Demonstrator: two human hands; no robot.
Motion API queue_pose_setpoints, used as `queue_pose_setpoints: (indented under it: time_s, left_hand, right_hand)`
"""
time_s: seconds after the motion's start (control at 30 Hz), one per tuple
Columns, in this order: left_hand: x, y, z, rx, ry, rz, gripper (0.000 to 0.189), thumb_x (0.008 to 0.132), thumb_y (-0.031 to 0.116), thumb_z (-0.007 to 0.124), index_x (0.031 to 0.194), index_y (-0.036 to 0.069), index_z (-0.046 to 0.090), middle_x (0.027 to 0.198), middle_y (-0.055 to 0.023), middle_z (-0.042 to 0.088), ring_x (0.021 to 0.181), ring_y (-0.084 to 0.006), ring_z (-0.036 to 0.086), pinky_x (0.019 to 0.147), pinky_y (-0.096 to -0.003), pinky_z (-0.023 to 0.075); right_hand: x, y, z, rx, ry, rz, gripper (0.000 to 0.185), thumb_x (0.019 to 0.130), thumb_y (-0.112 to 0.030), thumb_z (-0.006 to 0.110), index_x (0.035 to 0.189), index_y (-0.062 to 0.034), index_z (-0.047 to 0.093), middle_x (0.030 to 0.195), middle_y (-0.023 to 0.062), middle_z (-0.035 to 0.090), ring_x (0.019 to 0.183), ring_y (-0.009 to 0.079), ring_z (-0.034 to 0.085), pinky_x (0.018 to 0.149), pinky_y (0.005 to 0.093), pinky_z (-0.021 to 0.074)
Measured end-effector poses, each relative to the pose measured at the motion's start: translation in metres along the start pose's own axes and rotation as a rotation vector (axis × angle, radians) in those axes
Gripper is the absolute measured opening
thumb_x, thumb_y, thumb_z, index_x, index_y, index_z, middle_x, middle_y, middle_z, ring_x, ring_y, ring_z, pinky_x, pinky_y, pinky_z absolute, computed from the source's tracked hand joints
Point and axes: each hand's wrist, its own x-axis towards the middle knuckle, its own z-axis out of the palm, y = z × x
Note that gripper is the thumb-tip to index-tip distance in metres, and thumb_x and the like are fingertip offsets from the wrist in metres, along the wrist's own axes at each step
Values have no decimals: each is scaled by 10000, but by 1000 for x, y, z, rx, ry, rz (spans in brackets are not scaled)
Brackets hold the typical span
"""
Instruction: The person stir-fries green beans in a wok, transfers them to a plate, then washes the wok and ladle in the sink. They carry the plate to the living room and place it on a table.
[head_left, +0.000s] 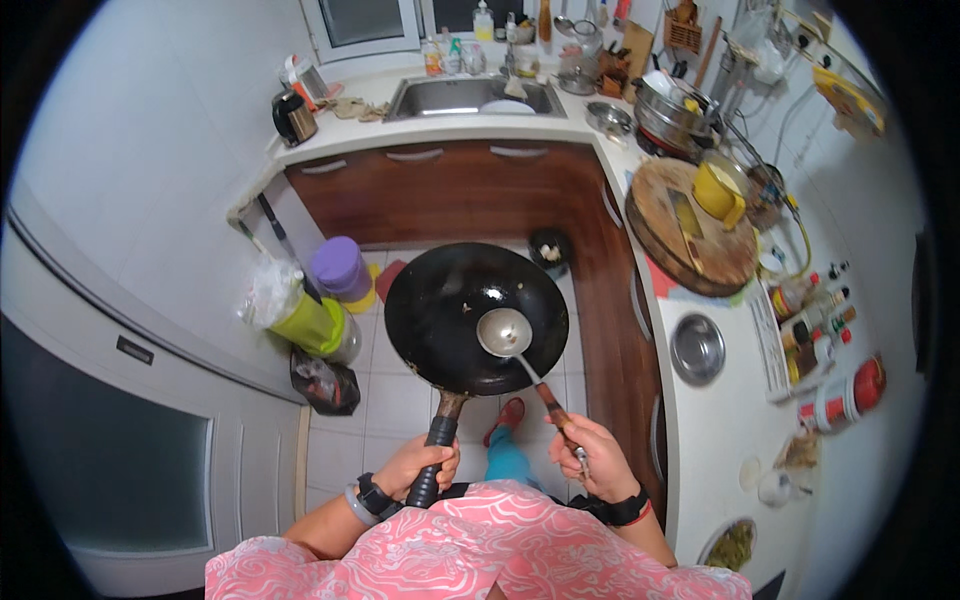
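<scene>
A black wok (442, 322) hangs in front of me above the tiled floor, its inside shiny with small food scraps. My left hand (420, 466) is closed around the wok's black wrapped handle (441, 435). In my right hand (596, 455) is the brown handle of a metal ladle (504, 332). The bowl of the ladle is inside the wok, at its right side, with a little residue in it; whether it touches the wok's surface I cannot tell.
A counter (686, 442) runs along the right, bearing a metal bowl (698, 349), a round wooden chopping board (652, 202) with a cleaver (684, 214), and a yellow mug (716, 191). Ahead is a sink (420, 97). A purple bin (341, 266) and a green bin (307, 322) stand at left.
</scene>
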Motion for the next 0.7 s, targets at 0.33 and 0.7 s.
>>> queue_pose_setpoints:
  time_s: [0.33, 0.7]
  left_hand:
    - [110, 192, -31, -68, 85, 98, 241, 891, 163, 568, 1063, 36, 455, 730, -40, 454, 581, -128, 445, 557, -283, 409]
    - [241, 411, -105, -97, 1, 240, 270, 886, 174, 561, 1109, 55, 467, 755, -30, 458, 556, -109, 424, 522, -265, 375]
  right_hand:
    - [260, -151, 40, -420, -223, 206, 276, 989, -305, 433, 982, -38, 503, 711, 33, 561, 515, 57, 404, 467, 210, 326]
    - [482, -310, 45, -720, -464, 10, 332, 993, -302, 428, 1094, -19, 569, 769, 38, 630, 560, 72, 500, 530, 206, 421]
